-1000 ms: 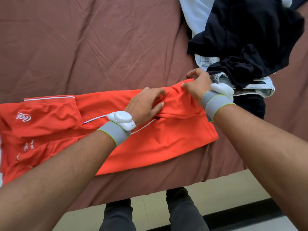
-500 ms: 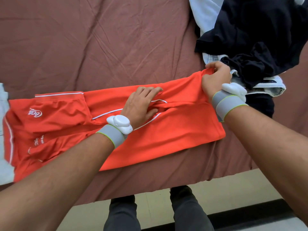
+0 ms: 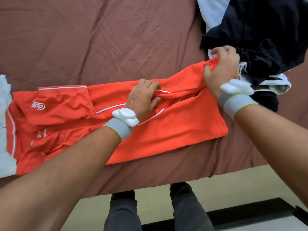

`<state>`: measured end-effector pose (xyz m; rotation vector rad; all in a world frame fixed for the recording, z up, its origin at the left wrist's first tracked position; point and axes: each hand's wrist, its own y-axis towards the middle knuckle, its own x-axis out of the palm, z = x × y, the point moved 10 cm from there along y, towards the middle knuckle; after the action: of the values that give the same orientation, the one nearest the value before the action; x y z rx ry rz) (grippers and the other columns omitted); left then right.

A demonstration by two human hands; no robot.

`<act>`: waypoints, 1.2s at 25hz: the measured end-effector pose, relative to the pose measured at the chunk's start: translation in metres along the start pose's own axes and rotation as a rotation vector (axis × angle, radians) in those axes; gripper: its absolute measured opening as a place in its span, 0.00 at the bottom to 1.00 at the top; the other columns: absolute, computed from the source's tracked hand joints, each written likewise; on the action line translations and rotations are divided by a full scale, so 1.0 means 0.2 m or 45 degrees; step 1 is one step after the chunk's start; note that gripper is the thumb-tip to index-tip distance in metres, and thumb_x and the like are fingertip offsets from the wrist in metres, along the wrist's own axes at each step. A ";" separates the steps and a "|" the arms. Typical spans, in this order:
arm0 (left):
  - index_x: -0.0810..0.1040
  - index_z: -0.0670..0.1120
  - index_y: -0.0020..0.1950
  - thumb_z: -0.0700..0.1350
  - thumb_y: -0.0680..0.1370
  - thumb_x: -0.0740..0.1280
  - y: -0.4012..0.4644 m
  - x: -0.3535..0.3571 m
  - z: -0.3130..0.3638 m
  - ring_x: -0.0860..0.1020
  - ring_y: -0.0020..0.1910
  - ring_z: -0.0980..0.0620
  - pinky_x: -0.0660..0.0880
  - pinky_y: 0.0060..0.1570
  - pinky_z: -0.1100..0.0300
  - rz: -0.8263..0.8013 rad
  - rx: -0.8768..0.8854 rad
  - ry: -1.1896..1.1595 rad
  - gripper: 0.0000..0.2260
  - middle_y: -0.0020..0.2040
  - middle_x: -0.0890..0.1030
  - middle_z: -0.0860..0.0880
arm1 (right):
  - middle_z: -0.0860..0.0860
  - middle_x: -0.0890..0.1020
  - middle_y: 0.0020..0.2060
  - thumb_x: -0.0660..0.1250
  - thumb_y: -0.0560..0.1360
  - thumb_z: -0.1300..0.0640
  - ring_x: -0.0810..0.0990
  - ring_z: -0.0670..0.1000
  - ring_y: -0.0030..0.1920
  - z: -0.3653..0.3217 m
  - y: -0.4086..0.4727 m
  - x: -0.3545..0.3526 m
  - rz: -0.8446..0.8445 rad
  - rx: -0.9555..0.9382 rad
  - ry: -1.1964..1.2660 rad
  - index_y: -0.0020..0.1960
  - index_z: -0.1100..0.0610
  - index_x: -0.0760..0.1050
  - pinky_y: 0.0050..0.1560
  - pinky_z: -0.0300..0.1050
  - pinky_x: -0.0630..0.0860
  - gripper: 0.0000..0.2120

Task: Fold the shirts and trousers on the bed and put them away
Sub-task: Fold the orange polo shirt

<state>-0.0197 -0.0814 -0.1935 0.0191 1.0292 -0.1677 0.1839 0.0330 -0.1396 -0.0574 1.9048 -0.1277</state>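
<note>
Right now an orange shirt [image 3: 175, 127] lies flat along the near edge of the bed [image 3: 83, 39]. It stretches from the left edge of the bed almost to the pile of clothes at the right. White lines run along it, and white letters show on its left part.

The left hand [image 3: 143, 97] rests on the middle of the shirt. Its fingers are curled and tucked into a fold of the orange cloth, so it holds that fold down. A grey band with a white gadget [image 3: 125, 116] sits on this wrist.

The right hand [image 3: 220, 70] is at the right end of the shirt, near the far side. Its fingers and thumb are bunched tight round the top corner of the cloth. That corner is lifted a little off the bed. This wrist has a grey band and a white gadget [image 3: 236, 87] too.

Just beside the right hand is a heap of dark clothes [image 3: 266, 39], in the far right corner of the bed. Something white [image 3: 211, 12] pokes out from under the heap at the top. A pale piece with dark stripes [image 3: 276, 82] sticks out lower down.

At the left edge of the bed a light blue cloth [image 3: 5, 100] lies partly under the shirt.

Below the near edge of the bed you can see the person's legs in grey trousers [image 3: 121, 214] and the pale floor [image 3: 233, 189].
</note>
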 end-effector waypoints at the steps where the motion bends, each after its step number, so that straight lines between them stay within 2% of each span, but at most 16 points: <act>1: 0.78 0.45 0.55 0.46 0.72 0.71 -0.01 0.00 -0.03 0.74 0.50 0.42 0.74 0.49 0.47 -0.003 -0.053 -0.028 0.13 0.50 0.79 0.46 | 0.53 0.73 0.63 0.64 0.69 0.55 0.72 0.58 0.61 -0.12 -0.07 0.01 0.006 -0.274 -0.120 0.61 0.53 0.73 0.55 0.51 0.69 0.19; 3: 0.78 0.45 0.54 0.46 0.72 0.73 -0.04 -0.02 -0.10 0.75 0.49 0.43 0.72 0.50 0.49 -0.012 -0.131 -0.087 0.12 0.47 0.79 0.46 | 0.57 0.75 0.56 0.72 0.67 0.52 0.74 0.61 0.56 -0.31 -0.26 0.14 -0.121 -0.784 -0.221 0.55 0.57 0.74 0.49 0.54 0.71 0.19; 4: 0.78 0.45 0.54 0.46 0.72 0.73 -0.06 -0.03 -0.12 0.75 0.48 0.44 0.71 0.49 0.52 -0.021 -0.168 -0.111 0.12 0.47 0.79 0.46 | 0.58 0.77 0.51 0.75 0.65 0.52 0.76 0.61 0.52 -0.34 -0.35 0.22 -0.206 -0.940 -0.304 0.52 0.58 0.74 0.45 0.53 0.71 0.20; 5: 0.79 0.45 0.54 0.45 0.72 0.74 -0.08 -0.04 -0.15 0.76 0.47 0.44 0.71 0.48 0.53 -0.032 -0.205 -0.122 0.12 0.46 0.80 0.46 | 0.59 0.77 0.47 0.77 0.63 0.53 0.76 0.61 0.48 -0.34 -0.41 0.31 -0.269 -0.994 -0.394 0.50 0.59 0.74 0.42 0.53 0.71 0.20; 7: 0.80 0.45 0.52 0.45 0.72 0.74 -0.10 -0.05 -0.20 0.77 0.45 0.44 0.71 0.45 0.53 -0.047 -0.246 -0.140 0.11 0.44 0.81 0.46 | 0.58 0.77 0.44 0.76 0.63 0.58 0.77 0.60 0.45 -0.31 -0.42 0.40 -0.294 -0.953 -0.534 0.48 0.59 0.75 0.41 0.52 0.71 0.16; 10: 0.81 0.45 0.49 0.46 0.73 0.72 -0.12 -0.08 -0.19 0.78 0.42 0.42 0.72 0.41 0.54 -0.001 -0.191 -0.094 0.08 0.41 0.82 0.46 | 0.56 0.77 0.38 0.72 0.65 0.65 0.77 0.58 0.40 -0.35 -0.40 0.37 -0.145 -1.017 -0.599 0.42 0.58 0.74 0.42 0.51 0.71 0.09; 13: 0.82 0.45 0.50 0.51 0.77 0.66 -0.16 -0.14 -0.21 0.78 0.39 0.42 0.72 0.39 0.52 0.123 -0.163 -0.044 0.11 0.39 0.81 0.44 | 0.54 0.75 0.33 0.65 0.67 0.67 0.75 0.57 0.37 -0.34 -0.43 0.31 -0.088 -1.131 -0.667 0.40 0.56 0.71 0.42 0.50 0.70 0.08; 15: 0.82 0.45 0.52 0.50 0.79 0.64 -0.19 -0.14 -0.17 0.77 0.40 0.41 0.74 0.39 0.51 0.128 -0.054 -0.031 0.12 0.41 0.82 0.44 | 0.54 0.75 0.33 0.58 0.68 0.67 0.75 0.57 0.36 -0.30 -0.50 0.31 -0.135 -1.200 -0.673 0.41 0.57 0.71 0.41 0.51 0.69 0.08; 17: 0.81 0.44 0.57 0.47 0.78 0.66 -0.24 -0.11 -0.11 0.76 0.45 0.44 0.73 0.42 0.52 0.075 0.123 0.001 0.12 0.48 0.83 0.47 | 0.55 0.75 0.33 0.52 0.67 0.66 0.75 0.58 0.35 -0.30 -0.56 0.34 -0.195 -1.246 -0.623 0.41 0.59 0.73 0.39 0.52 0.69 0.12; 19: 0.79 0.45 0.61 0.46 0.76 0.68 -0.31 -0.09 -0.12 0.75 0.49 0.46 0.72 0.46 0.53 0.025 0.183 0.041 0.14 0.54 0.83 0.50 | 0.55 0.76 0.32 0.55 0.65 0.64 0.76 0.57 0.34 -0.35 -0.64 0.38 -0.311 -1.324 -0.556 0.41 0.58 0.75 0.37 0.50 0.70 0.11; 21: 0.80 0.46 0.58 0.47 0.76 0.67 -0.37 -0.10 -0.21 0.76 0.48 0.45 0.74 0.46 0.52 0.000 0.139 0.046 0.13 0.52 0.83 0.50 | 0.54 0.77 0.33 0.63 0.63 0.63 0.77 0.57 0.34 -0.44 -0.72 0.41 -0.407 -1.386 -0.470 0.41 0.57 0.75 0.36 0.49 0.70 0.08; 23: 0.81 0.46 0.55 0.48 0.77 0.64 -0.41 -0.12 -0.26 0.78 0.44 0.45 0.76 0.42 0.51 -0.050 0.119 -0.021 0.11 0.46 0.83 0.49 | 0.54 0.78 0.33 0.68 0.62 0.64 0.77 0.57 0.35 -0.53 -0.72 0.40 -0.433 -1.325 -0.357 0.42 0.57 0.75 0.35 0.49 0.69 0.09; 25: 0.82 0.45 0.53 0.47 0.78 0.64 -0.44 -0.20 -0.33 0.78 0.43 0.45 0.76 0.44 0.52 -0.040 0.097 -0.079 0.10 0.45 0.83 0.49 | 0.56 0.78 0.36 0.69 0.63 0.65 0.78 0.59 0.38 -0.66 -0.69 0.44 -0.482 -1.189 -0.243 0.44 0.58 0.75 0.36 0.50 0.70 0.10; 27: 0.82 0.44 0.54 0.46 0.78 0.65 -0.46 -0.36 -0.48 0.78 0.47 0.46 0.73 0.50 0.53 0.126 -0.079 -0.113 0.09 0.48 0.83 0.47 | 0.58 0.79 0.42 0.67 0.67 0.65 0.78 0.62 0.44 -0.81 -0.65 0.49 -0.552 -1.060 -0.153 0.48 0.60 0.75 0.40 0.54 0.72 0.09; 30: 0.81 0.44 0.55 0.43 0.76 0.67 -0.64 -0.69 -0.94 0.76 0.53 0.46 0.67 0.58 0.60 0.522 -0.577 -0.089 0.09 0.52 0.83 0.47 | 0.58 0.80 0.47 0.65 0.73 0.61 0.78 0.61 0.50 -1.07 -0.62 0.69 -0.738 -0.814 0.021 0.53 0.60 0.75 0.49 0.53 0.73 0.10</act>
<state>-0.2681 -0.1729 -0.1639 -0.1851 0.9542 0.4361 -0.0661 -0.0906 -0.1840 -1.0407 1.8272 0.0979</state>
